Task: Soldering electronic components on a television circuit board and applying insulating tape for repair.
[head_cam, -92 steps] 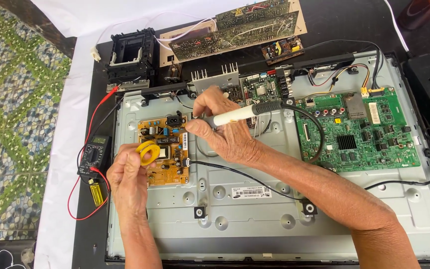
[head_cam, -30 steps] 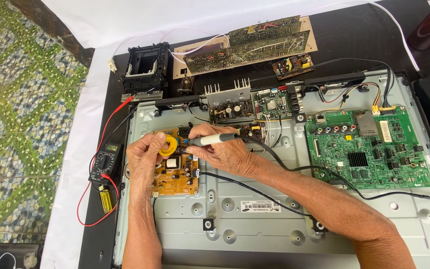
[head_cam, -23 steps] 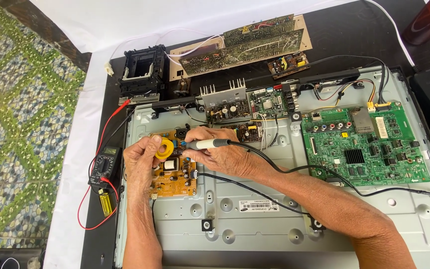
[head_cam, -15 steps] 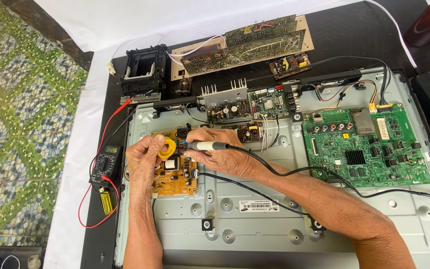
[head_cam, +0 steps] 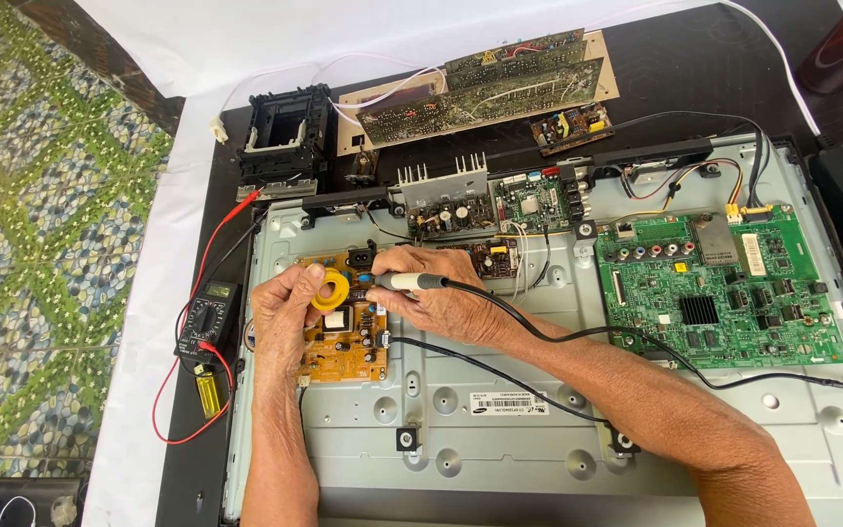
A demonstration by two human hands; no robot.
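Left hand [head_cam: 285,317] pinching a small yellow solder spool [head_cam: 330,290], right hand [head_cam: 441,303] gripping the white-handled soldering iron [head_cam: 410,282] over the orange-brown circuit board [head_cam: 343,346].

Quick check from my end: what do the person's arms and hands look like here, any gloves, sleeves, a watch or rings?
Both arms are bare as far as the picture shows, with no sleeves in view. The left hand and the right hand wear no gloves. No watch, strap or bracelet shows on either wrist, and I can make out no ring on the fingers that show. The forearms are lean and the hands look weathered.
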